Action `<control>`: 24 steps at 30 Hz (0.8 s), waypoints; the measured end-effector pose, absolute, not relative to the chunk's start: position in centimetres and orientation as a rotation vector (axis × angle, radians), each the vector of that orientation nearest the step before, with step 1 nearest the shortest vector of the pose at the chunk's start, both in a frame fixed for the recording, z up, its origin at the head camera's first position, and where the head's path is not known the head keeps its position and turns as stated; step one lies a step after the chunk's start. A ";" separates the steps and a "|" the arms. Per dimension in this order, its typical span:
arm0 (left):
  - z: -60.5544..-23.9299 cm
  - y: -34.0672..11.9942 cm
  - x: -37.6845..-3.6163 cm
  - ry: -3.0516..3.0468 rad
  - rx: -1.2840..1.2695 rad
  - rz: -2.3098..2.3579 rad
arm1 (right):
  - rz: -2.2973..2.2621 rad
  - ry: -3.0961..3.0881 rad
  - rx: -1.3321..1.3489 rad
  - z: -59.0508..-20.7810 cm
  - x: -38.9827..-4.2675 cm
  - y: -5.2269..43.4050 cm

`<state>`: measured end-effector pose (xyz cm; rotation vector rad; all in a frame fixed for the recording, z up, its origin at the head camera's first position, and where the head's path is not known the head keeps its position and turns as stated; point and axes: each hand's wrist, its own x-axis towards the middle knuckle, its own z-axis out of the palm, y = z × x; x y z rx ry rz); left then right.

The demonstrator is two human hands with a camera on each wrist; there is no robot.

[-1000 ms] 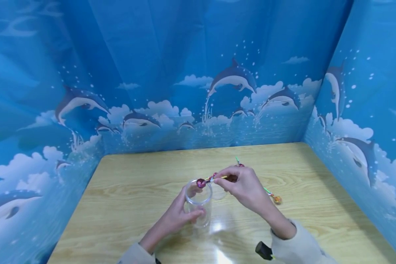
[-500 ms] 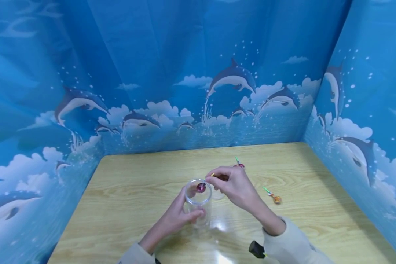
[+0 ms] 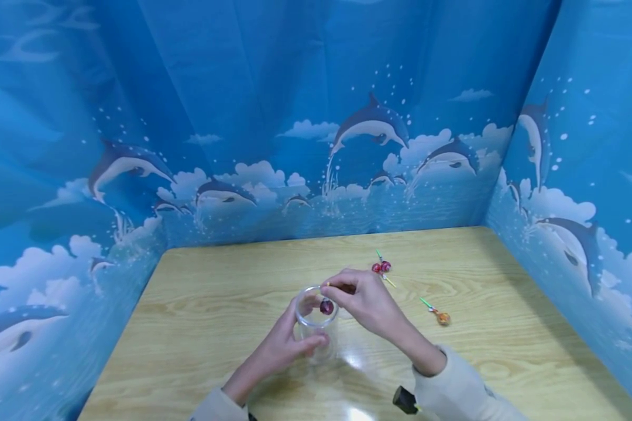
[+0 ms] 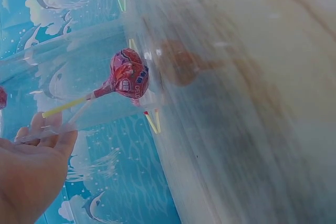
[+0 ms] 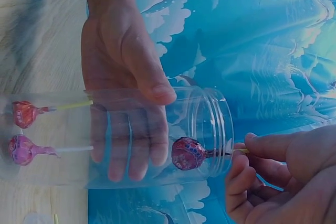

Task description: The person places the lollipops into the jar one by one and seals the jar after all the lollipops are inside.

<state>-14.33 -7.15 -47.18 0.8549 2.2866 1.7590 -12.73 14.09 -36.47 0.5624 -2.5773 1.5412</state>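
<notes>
Jar (image 3: 316, 327), clear, gripped upright by left hand (image 3: 281, 345); right hand (image 3: 366, 301) pinches lollipop (image 3: 326, 306) stick, head inside jar mouth; step: lowering in; next likely needs release.

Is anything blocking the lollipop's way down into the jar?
Nothing visible. The lollipop is already past the open mouth of the jar, pinched by the right hand; two lollipops lie at the bottom, below it.
</notes>
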 end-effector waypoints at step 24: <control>-47.5 -7.3 -14.6 2.278 0.917 1.756 | 1.511 -2.559 0.585 -36.7 -12.8 13.7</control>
